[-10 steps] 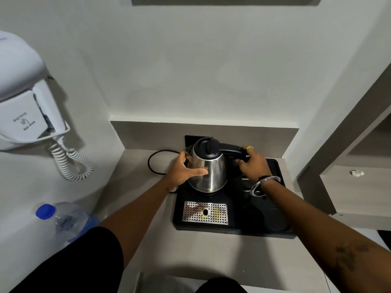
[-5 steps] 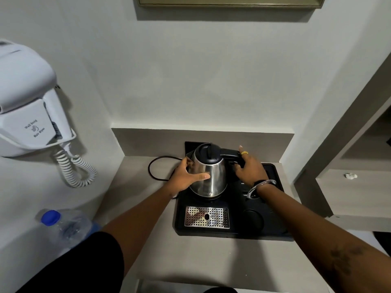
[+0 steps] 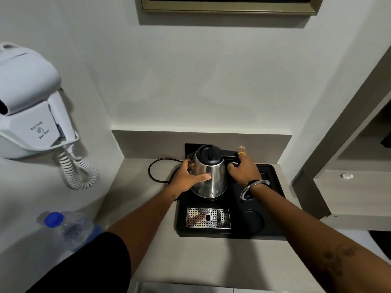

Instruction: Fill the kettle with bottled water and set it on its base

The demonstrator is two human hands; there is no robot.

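Two bare arms reach forward from the bottom of the view, and tucked low on the left, beside a black sleeve, lies a clear water bottle (image 3: 69, 227) with its blue cap on. Further in, on the grey surface (image 3: 211, 259), sits a black tray (image 3: 273, 227) with a perforated metal drip grille (image 3: 208, 217) at its near edge and a round recess just to the right. Now the action: the steel kettle (image 3: 209, 176) stands upright on its base at the back left of that tray, black lid shut, spout pointing left. The left hand (image 3: 188, 178) is cupped against the kettle's left side, thumb laid across the shiny body, fingers curled round behind the spout, a loose steadying hold. The right hand (image 3: 243, 168), with a bangle at the wrist and a yellow ring, has its thumb tucked under the black handle while the other fingers stretch out straight, not closed around it. Beyond, a black cord (image 3: 156, 168) loops on the surface left of the kettle. On the left wall hangs a white hair dryer (image 3: 31, 102) with a coiled cable.
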